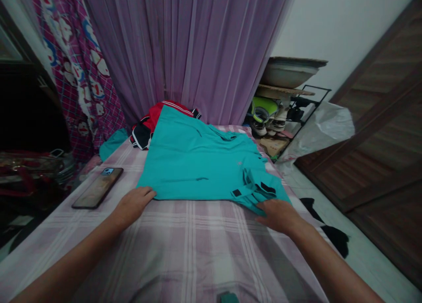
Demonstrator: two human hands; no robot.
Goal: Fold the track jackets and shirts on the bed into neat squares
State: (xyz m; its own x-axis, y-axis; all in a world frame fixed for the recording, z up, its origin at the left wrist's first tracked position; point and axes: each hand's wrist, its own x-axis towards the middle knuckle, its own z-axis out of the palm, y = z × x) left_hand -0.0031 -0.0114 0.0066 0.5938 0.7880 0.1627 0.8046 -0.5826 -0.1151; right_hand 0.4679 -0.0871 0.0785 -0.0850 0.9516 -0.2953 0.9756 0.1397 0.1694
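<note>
A teal jacket (194, 158) lies spread flat on the bed, its hem to the left and its collar end to the right. Dark slits that look like pockets show on its body, and black patches sit on the bunched sleeve part at the near right. My left hand (136, 202) has its fingers closed on the near left corner. At the near right edge, beside the bunched sleeve, my right hand (278, 214) grips the fabric; some of its fingertips are hidden under the cloth.
A phone (98, 188) lies face down left of the jacket. Behind are a red and navy garment (153, 120) and purple curtains (194, 48). A shoe rack (280, 114) stands at the far right. Checked bedding (184, 246) covers the bed; dark items (334, 240) lie on the floor.
</note>
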